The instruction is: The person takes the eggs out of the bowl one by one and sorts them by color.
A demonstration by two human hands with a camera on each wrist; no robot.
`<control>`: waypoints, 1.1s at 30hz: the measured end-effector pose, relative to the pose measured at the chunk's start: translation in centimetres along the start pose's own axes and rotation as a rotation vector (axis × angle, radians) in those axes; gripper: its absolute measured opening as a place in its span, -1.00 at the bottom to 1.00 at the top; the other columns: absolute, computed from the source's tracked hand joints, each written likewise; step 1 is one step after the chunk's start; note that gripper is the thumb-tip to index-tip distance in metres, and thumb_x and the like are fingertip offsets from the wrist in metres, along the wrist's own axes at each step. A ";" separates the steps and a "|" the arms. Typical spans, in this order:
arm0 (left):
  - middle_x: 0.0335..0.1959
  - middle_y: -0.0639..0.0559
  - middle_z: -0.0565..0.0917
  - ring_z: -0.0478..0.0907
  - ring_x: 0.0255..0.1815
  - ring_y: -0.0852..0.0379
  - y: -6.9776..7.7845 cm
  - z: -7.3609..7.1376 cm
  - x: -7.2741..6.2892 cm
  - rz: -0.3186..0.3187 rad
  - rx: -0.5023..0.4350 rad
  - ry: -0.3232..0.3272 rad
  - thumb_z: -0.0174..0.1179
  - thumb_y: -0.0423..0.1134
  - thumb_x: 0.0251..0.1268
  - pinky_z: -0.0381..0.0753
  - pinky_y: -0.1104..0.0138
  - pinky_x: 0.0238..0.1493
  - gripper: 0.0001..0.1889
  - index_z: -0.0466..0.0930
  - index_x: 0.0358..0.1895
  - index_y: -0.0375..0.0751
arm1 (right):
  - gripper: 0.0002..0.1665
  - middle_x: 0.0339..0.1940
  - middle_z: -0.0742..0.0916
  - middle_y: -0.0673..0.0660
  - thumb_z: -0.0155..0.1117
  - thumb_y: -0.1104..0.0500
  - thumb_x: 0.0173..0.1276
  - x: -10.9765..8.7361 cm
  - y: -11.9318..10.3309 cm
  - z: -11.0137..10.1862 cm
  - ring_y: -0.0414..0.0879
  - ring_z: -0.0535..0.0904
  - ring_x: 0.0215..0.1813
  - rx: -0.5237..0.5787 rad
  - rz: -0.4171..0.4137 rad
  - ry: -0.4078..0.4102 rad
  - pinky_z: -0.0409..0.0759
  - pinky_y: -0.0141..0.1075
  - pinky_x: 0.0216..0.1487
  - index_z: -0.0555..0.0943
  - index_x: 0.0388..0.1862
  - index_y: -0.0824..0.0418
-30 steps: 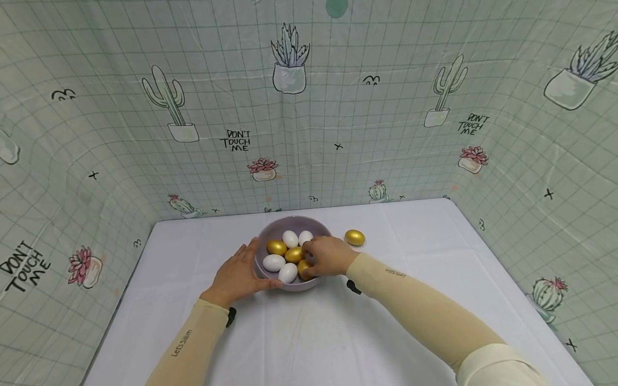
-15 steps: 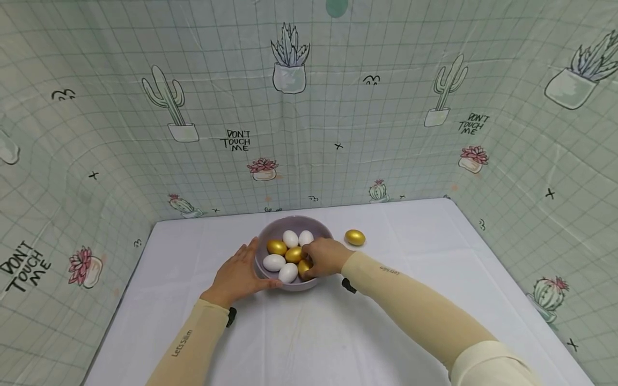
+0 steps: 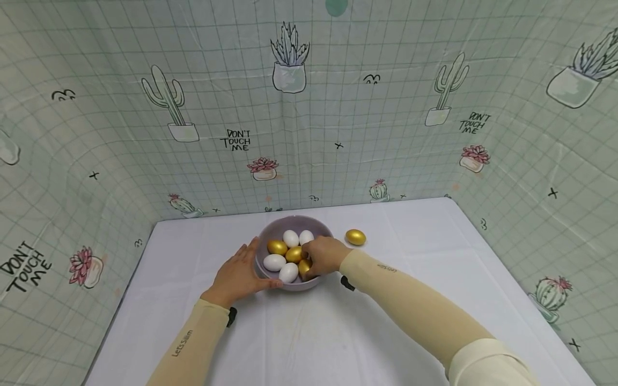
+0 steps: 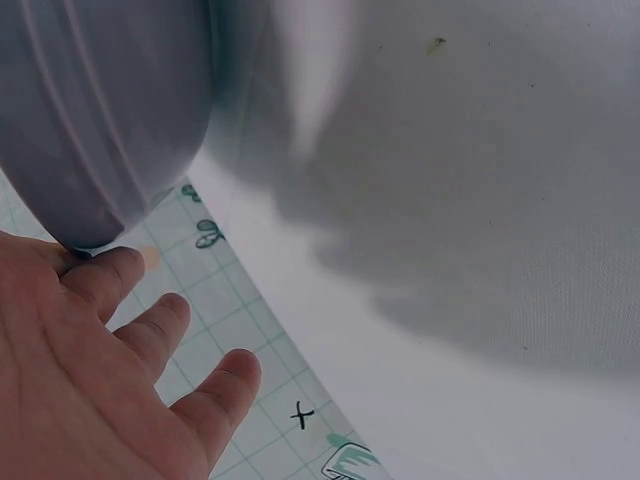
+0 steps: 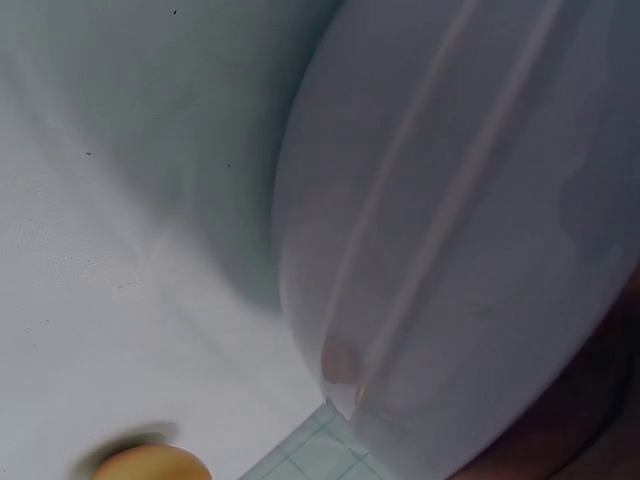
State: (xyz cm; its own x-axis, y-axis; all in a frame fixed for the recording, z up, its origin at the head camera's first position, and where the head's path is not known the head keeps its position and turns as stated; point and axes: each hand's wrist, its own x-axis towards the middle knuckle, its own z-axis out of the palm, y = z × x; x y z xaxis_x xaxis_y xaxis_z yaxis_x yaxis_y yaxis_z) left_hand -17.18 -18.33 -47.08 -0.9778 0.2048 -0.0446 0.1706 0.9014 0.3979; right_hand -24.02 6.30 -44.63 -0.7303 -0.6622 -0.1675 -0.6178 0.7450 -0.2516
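A purple bowl [image 3: 295, 287] holds several white and gold eggs, among them a white egg [image 3: 274, 262] and a gold egg [image 3: 277, 247]. My left hand [image 3: 237, 276] lies along the bowl's left side, fingers spread and thumb stretched along the front rim. In the left wrist view, its fingers [image 4: 215, 405] are apart beside the bowl's outer wall [image 4: 110, 100]. Reaching over the right rim, my right hand [image 3: 326, 254] has curled fingers and thumb around a gold egg [image 3: 304, 269] inside the bowl. The right wrist view shows mostly bowl wall [image 5: 430, 200]; the fingertips are hidden there.
One loose gold egg [image 3: 355, 237] lies on the white-covered table [image 3: 299, 343], right of the bowl and behind the right wrist. A curtain [image 3: 309, 118] printed with cacti and a grid encloses the back and both sides.
My right forearm has shifted slightly left and inward, while its fingers stay at the gold egg in the bowl. The left hand and the bowl hold their places.
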 end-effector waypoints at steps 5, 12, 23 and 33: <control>0.54 -0.28 0.15 0.04 0.54 -0.26 0.0 0.0 0.0 0.005 -0.001 0.003 0.21 0.65 -0.19 0.17 -0.16 0.39 0.43 -0.12 0.61 -0.27 | -0.56 -0.52 0.60 -0.13 0.60 -0.16 0.07 0.0 -0.3 -0.1 -0.19 0.52 -0.44 -0.005 0.025 -0.015 0.51 -0.30 -0.35 0.66 -0.26 0.08; 0.55 -0.27 0.14 0.04 0.54 -0.26 0.1 0.1 -0.1 0.001 -0.003 0.001 0.23 0.64 -0.19 0.17 -0.17 0.39 0.42 -0.13 0.61 -0.26 | -0.59 -0.52 0.59 -0.14 0.60 -0.14 0.08 0.0 -0.4 0.0 -0.18 0.51 -0.43 -0.022 0.039 -0.017 0.50 -0.29 -0.35 0.64 -0.28 0.06; 0.55 -0.27 0.13 0.04 0.54 -0.26 0.1 0.0 0.0 0.000 -0.001 0.002 0.23 0.64 -0.18 0.17 -0.18 0.39 0.42 -0.12 0.61 -0.27 | -0.57 -0.53 0.59 -0.13 0.59 -0.14 0.08 0.3 -0.3 0.2 -0.18 0.50 -0.44 -0.026 0.043 -0.015 0.49 -0.29 -0.36 0.64 -0.25 0.06; 0.54 -0.28 0.16 0.06 0.53 -0.27 0.2 -0.1 -0.1 0.007 -0.005 0.007 0.23 0.63 -0.18 0.19 -0.16 0.39 0.41 -0.11 0.61 -0.27 | -0.58 -0.53 0.59 -0.13 0.59 -0.15 0.08 0.5 -0.2 0.4 -0.18 0.50 -0.44 -0.019 0.050 -0.018 0.49 -0.29 -0.35 0.60 -0.30 0.04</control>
State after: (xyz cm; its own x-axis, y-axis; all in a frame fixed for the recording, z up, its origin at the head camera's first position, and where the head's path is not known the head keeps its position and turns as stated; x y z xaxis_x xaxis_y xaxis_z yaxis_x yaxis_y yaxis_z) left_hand -17.02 -18.18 -46.91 -0.9773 0.2089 -0.0356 0.1773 0.8980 0.4027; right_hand -24.13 5.81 -45.05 -0.7550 -0.6255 -0.1967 -0.5863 0.7784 -0.2244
